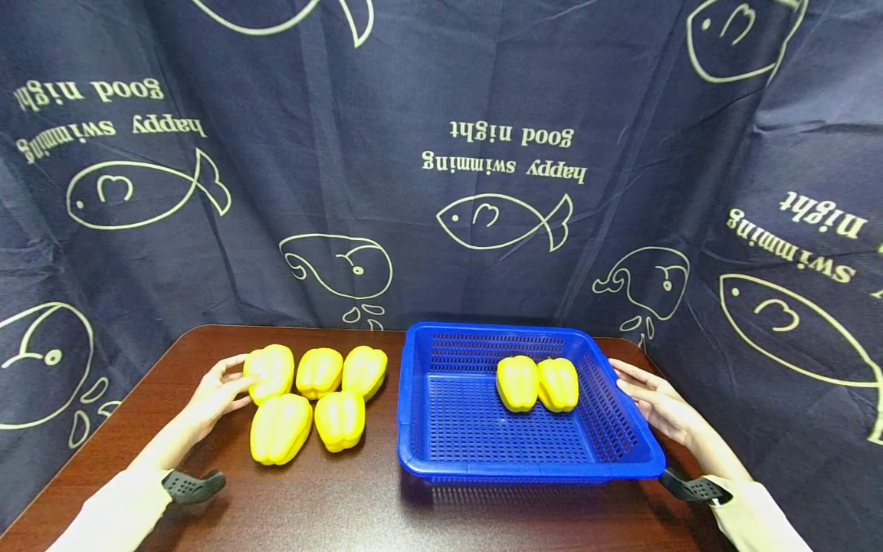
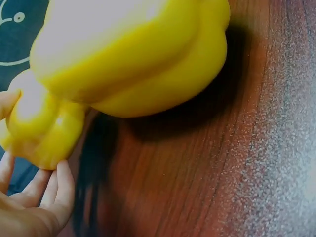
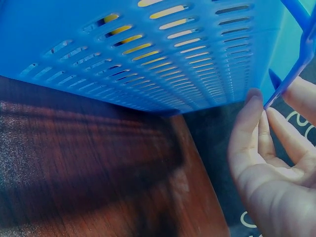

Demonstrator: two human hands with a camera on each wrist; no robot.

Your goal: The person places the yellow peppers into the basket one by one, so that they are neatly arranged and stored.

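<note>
Pale sleeves (image 1: 110, 506) of mine lie nearest, coming in from the two lower corners. Behind everything hangs a dark blue curtain (image 1: 386, 100), printed with fish and upside-down words. Before it stands the brown table (image 1: 345, 506), and on its right half sits a blue basket (image 1: 531, 469) with slotted walls.

At the basket's right side, my right hand (image 1: 658, 406) pinches the rim, thumb and fingers nearly together on that edge; the rest of the basket stretches away to the left of this grip.

My left hand (image 1: 210, 399) is parted only as wide as the back-left pepper (image 1: 276, 372), which it holds from the left side. My thumb presses one flank and my fingertips bear on another, so the pepper's right part sticks out beyond the grip.

Close in front of it lies the front-left pepper (image 1: 280, 429), outside my fingers. To the right are three more yellow peppers (image 1: 340, 421), bunched near these two and well apart from the basket. Two peppers (image 1: 517, 383) lie side by side inside the basket, toward its right wall.

Dark straps (image 1: 182, 488) circle my wrists.
</note>
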